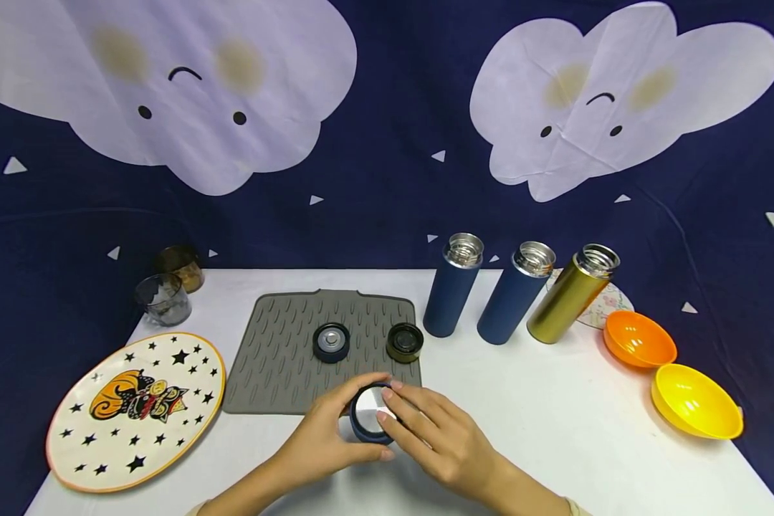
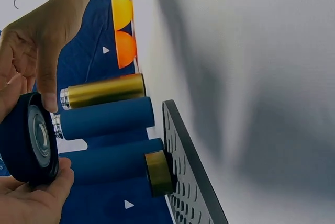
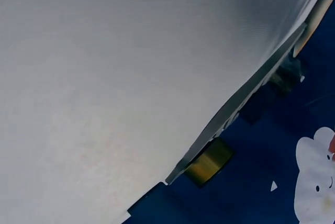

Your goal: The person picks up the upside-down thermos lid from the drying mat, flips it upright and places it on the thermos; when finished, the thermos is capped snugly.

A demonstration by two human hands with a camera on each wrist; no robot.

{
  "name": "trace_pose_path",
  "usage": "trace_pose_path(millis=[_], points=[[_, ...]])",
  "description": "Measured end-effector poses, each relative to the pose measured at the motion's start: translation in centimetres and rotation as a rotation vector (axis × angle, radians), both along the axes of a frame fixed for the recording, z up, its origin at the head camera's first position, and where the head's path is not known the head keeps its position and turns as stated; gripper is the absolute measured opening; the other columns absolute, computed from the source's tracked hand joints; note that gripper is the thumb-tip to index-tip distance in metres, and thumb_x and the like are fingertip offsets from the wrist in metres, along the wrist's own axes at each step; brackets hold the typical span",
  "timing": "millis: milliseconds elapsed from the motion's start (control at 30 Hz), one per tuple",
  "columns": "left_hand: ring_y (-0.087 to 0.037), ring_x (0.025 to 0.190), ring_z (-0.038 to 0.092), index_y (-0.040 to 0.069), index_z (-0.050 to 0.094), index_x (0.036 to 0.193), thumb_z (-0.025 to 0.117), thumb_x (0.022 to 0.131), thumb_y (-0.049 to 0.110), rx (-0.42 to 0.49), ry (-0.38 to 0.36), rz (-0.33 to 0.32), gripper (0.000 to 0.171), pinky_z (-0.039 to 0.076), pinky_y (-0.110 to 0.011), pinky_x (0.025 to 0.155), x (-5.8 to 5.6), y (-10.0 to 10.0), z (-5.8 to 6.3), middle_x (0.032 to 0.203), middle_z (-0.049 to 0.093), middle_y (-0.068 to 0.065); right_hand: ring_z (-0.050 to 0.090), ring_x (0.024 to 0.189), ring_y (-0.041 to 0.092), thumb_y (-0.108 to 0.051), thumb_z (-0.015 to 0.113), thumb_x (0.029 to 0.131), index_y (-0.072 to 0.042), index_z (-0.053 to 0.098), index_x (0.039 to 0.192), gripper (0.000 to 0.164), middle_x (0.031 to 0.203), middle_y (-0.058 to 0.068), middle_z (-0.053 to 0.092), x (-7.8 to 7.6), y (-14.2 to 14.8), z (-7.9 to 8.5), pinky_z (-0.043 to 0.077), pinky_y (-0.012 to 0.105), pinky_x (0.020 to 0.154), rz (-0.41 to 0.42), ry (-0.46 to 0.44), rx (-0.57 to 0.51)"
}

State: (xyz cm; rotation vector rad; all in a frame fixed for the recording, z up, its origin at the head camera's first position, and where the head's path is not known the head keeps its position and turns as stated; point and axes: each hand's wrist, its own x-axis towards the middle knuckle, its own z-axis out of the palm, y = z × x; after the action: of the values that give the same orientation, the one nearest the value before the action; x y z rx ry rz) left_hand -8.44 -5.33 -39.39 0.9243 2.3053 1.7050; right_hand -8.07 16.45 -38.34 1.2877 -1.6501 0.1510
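A dark blue bottle lid [image 1: 369, 413] with a shiny pale disc on top is between my two hands at the front middle. My left hand [image 1: 325, 437] grips it around the side with thumb and fingers. From the right, my right hand [image 1: 441, 441] has its fingertips at the lid's top and edge, while its thumb [image 2: 48, 90] meets the rim in the left wrist view. The lid's hollow underside [image 2: 41, 135] faces that camera. Beyond the hands, another blue lid [image 1: 331, 342] and a gold lid [image 1: 405, 342] lie on a grey drying mat [image 1: 277, 373].
Two blue bottles [image 1: 450, 297] [image 1: 512, 301] and a gold bottle [image 1: 567, 301] stand uncapped at the back right. Orange [image 1: 638, 340] and yellow [image 1: 696, 401] bowls sit farther right. At left are a cat-patterned plate [image 1: 187, 423] and two glasses [image 1: 168, 304] [image 1: 183, 269].
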Motion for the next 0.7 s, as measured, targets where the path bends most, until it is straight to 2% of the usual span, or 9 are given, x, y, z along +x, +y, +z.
trace_pose_path(millis=[133, 233, 333, 400, 567, 700], points=[[-0.011, 0.112, 0.062, 0.022, 0.051, 0.139, 0.089, 0.073, 0.027, -0.045, 0.09, 0.02, 0.077, 0.054, -0.031, 0.09, -0.1, 0.2, 0.1, 0.131, 0.061, 0.01, 0.07, 0.099, 0.032, -0.004, 0.05, 0.102, 0.001, 0.071, 0.107, 0.022, 0.11, 0.021, 0.071, -0.1, 0.2, 0.1, 0.057, 0.035, 0.085, -0.011, 0.028, 0.014], [-0.012, 0.111, 0.063, 0.019, 0.054, 0.135, 0.09, 0.071, 0.023, -0.063, 0.155, 0.046, 0.075, 0.053, -0.032, 0.09, -0.9, 0.6, 0.8, 0.128, 0.064, 0.007, 0.069, 0.101, 0.033, -0.005, 0.05, 0.102, 0.002, 0.07, 0.111, 0.023, 0.114, 0.025, 0.069, -0.5, 0.6, -0.3, 0.056, 0.038, 0.086, -0.037, -0.058, -0.038], [-0.014, 0.11, 0.064, 0.016, 0.056, 0.132, 0.092, 0.067, 0.022, -0.057, 0.222, 0.099, 0.074, 0.052, -0.038, 0.092, -2.7, 1.4, 2.3, 0.124, 0.067, 0.003, 0.067, 0.105, 0.033, -0.014, 0.055, 0.101, 0.005, 0.064, 0.122, 0.03, 0.124, 0.026, 0.064, -1.3, 1.6, -0.9, 0.054, 0.039, 0.087, -0.133, -0.238, -0.172], [-0.017, 0.11, 0.064, 0.014, 0.058, 0.131, 0.093, 0.066, 0.021, -0.039, 0.244, 0.133, 0.075, 0.052, -0.041, 0.092, -4.3, 2.1, 3.5, 0.122, 0.068, 0.001, 0.064, 0.108, 0.033, -0.02, 0.065, 0.096, 0.005, 0.058, 0.13, 0.043, 0.13, 0.025, 0.06, -2.0, 2.4, -1.2, 0.053, 0.041, 0.087, -0.229, -0.39, -0.3], [-0.018, 0.105, 0.066, 0.013, 0.057, 0.131, 0.092, 0.069, 0.022, 0.001, 0.238, 0.16, 0.071, 0.053, -0.039, 0.089, -8.4, 4.6, 6.3, 0.118, 0.068, -0.002, 0.056, 0.12, 0.033, -0.02, 0.087, 0.077, 0.001, 0.044, 0.142, 0.08, 0.136, 0.021, 0.05, -4.6, 3.8, -1.1, 0.052, 0.044, 0.092, -0.495, -0.764, -0.642], [-0.021, 0.104, 0.066, 0.008, 0.055, 0.131, 0.09, 0.072, 0.022, 0.022, 0.227, 0.161, 0.07, 0.054, -0.038, 0.089, -11.6, 7.3, 8.1, 0.121, 0.066, -0.007, 0.049, 0.129, 0.035, -0.029, 0.086, 0.077, -0.002, 0.035, 0.147, 0.091, 0.142, 0.021, 0.043, -7.3, 4.4, -0.7, 0.048, 0.054, 0.096, -0.673, -0.991, -0.823]])
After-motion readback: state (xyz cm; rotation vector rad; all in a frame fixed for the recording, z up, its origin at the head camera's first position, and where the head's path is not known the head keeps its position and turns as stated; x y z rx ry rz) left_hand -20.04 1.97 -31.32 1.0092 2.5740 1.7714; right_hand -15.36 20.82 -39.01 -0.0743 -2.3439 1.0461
